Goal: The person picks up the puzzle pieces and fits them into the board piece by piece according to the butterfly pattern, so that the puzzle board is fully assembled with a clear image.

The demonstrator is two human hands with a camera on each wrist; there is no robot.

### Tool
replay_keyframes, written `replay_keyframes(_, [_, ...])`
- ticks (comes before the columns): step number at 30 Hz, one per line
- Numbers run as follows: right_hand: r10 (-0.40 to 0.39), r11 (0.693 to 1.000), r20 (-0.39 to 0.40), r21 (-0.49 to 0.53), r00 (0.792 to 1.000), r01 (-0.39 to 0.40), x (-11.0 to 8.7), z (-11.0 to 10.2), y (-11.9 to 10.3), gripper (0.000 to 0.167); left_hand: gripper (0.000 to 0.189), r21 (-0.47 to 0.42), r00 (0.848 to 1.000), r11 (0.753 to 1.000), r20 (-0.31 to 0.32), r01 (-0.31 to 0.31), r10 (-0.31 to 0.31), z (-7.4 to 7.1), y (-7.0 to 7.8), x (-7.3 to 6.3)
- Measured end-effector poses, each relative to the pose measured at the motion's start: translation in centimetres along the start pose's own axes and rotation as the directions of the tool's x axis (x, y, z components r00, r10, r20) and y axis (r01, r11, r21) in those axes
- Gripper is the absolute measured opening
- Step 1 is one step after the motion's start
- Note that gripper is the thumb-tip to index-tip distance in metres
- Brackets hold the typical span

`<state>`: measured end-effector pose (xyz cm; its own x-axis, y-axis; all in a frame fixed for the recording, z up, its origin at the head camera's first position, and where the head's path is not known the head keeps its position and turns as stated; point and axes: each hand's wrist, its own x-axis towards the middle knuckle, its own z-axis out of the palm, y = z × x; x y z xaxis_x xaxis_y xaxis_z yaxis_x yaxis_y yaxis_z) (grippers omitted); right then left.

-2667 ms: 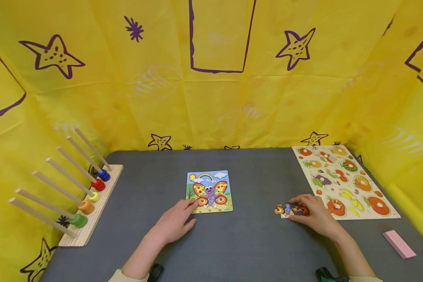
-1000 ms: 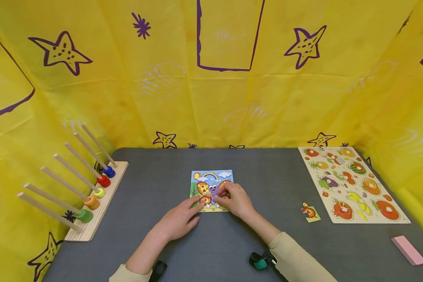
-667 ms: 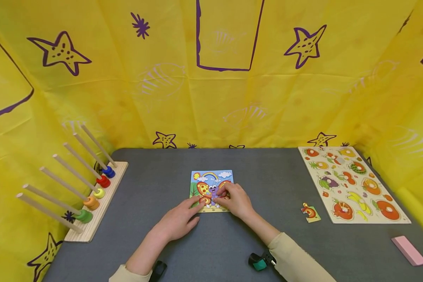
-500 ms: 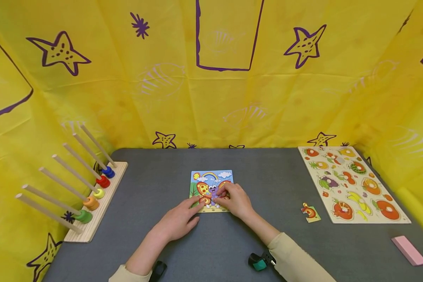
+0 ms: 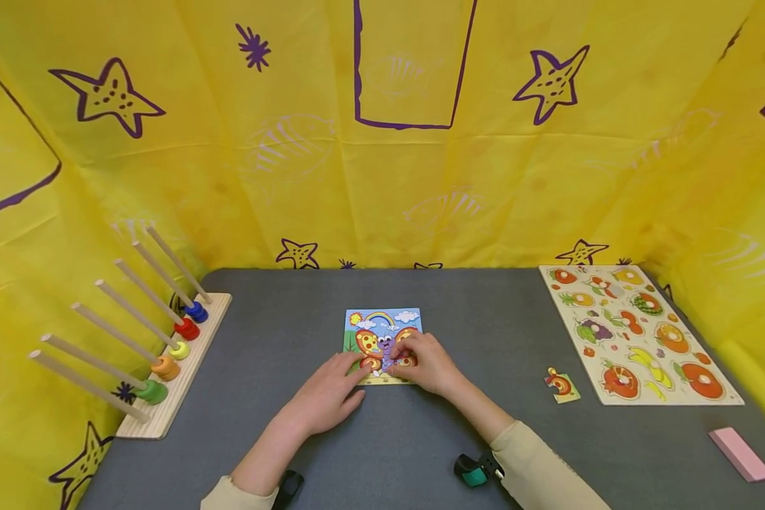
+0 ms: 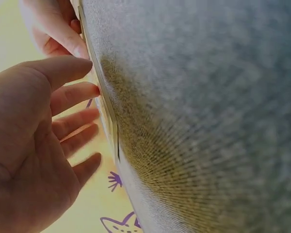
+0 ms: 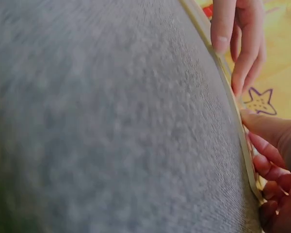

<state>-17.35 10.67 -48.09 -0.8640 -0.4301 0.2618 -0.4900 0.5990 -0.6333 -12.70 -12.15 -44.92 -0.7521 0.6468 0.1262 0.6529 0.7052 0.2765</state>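
A small square butterfly puzzle (image 5: pixel 384 383) lies on the grey table in the head view. My left hand (image 5: pixel 321 395) has its extended fingers resting on the puzzle's lower left part. In the left wrist view, the left hand (image 6: pixel 43 121) shows spread fingers at the board's edge. With thumb and fingertips, my right hand (image 5: pixel 426 361) pinches a puzzle piece (image 5: pixel 386 361) bearing the purple butterfly body, low on the board; the fingers partly cover it. The right hand (image 7: pixel 276 150) has several curled fingers in the right wrist view. A loose puzzle piece (image 5: pixel 564 387) lies to the right.
A wooden peg rack (image 5: pixel 166 404) with coloured rings stands at the left. On the right lie a fruit puzzle board (image 5: pixel 612 329) and a pink block (image 5: pixel 739 453). A yellow cloth (image 5: pixel 382 177) with purple drawings hangs around the table's back and sides.
My right hand has come left from the two loose pieces onto the butterfly puzzle, leaving one piece behind. Lately its fingertips have shifted slightly towards me. The left hand stays almost still.
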Motion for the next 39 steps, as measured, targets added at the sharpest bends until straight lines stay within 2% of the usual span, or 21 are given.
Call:
replay_keyframes(4, [-0.026, 0.999, 0.005, 0.029, 1.000, 0.026, -0.2, -0.2, 0.1, 0.020, 0.043, -0.022, 0.999, 1.000, 0.043, -0.020, 0.021, -0.1, 0.4, 0.5])
replay_keyframes(9, [-0.057, 0.996, 0.023, 0.067, 0.998, 0.055, -0.5, -0.4, 0.2, 0.011, 0.049, -0.045, 0.993, 0.998, 0.099, -0.052, 0.057, 0.1, 0.9, 0.9])
replay_keyframes(11, [-0.058, 0.994, 0.052, 0.092, 0.997, 0.054, -0.8, -0.7, 0.3, 0.008, 0.049, -0.044, 0.992, 0.998, 0.116, -0.044, 0.049, 0.2, 0.9, 1.0])
replay_keyframes(14, [-0.057, 0.992, 0.100, 0.116, 0.993, 0.045, -1.8, -1.9, 0.5, 0.014, 0.048, -0.047, 0.991, 0.999, 0.129, -0.017, 0.023, 0.3, 1.0, 1.2])
replay_keyframes(16, [-0.048, 0.992, 0.099, 0.121, 0.994, 0.036, -2.8, -2.9, 0.8, 0.018, 0.046, -0.057, 0.991, 0.998, 0.133, -0.004, 0.012, 0.3, 1.0, 1.3])
replay_keyframes(18, [-0.031, 0.995, 0.058, 0.097, 0.998, 0.025, -4.1, -3.9, 1.3, 0.020, 0.046, -0.064, 0.992, 0.998, 0.130, 0.001, 0.008, 0.4, 1.0, 1.3])
replay_keyframes(21, [0.009, 1.000, -0.071, 0.017, 0.997, -0.008, -6.6, -5.6, 2.4, 0.020, 0.046, -0.075, 0.992, 0.997, 0.124, 0.005, 0.004, 0.5, 1.0, 1.3])
replay_keyframes(24, [0.030, 0.994, -0.199, -0.096, 0.980, -0.050, -9.3, -7.4, 3.5, 0.024, 0.046, -0.087, 0.992, 0.996, 0.123, 0.011, 0.000, 0.5, 1.0, 1.2])
replay_keyframes(27, [0.072, 0.979, -0.277, -0.166, 0.958, -0.121, -11.9, -9.3, 4.5, 0.031, 0.046, -0.093, 0.993, 0.995, 0.120, 0.019, -0.008, 0.5, 1.0, 1.1])
replay_keyframes(33, [0.173, 0.941, -0.322, -0.225, 0.931, -0.252, -15.2, -11.6, 5.9, 0.042, 0.045, -0.073, 0.996, 0.997, 0.090, 0.000, 0.007, 0.7, 1.0, 1.0])
replay_keyframes(39, [0.177, 0.944, -0.312, -0.216, 0.933, -0.251, -15.3, -11.7, 6.1, 0.042, 0.045, -0.072, 0.995, 0.997, 0.097, 0.003, 0.004, 0.8, 1.0, 1.2])
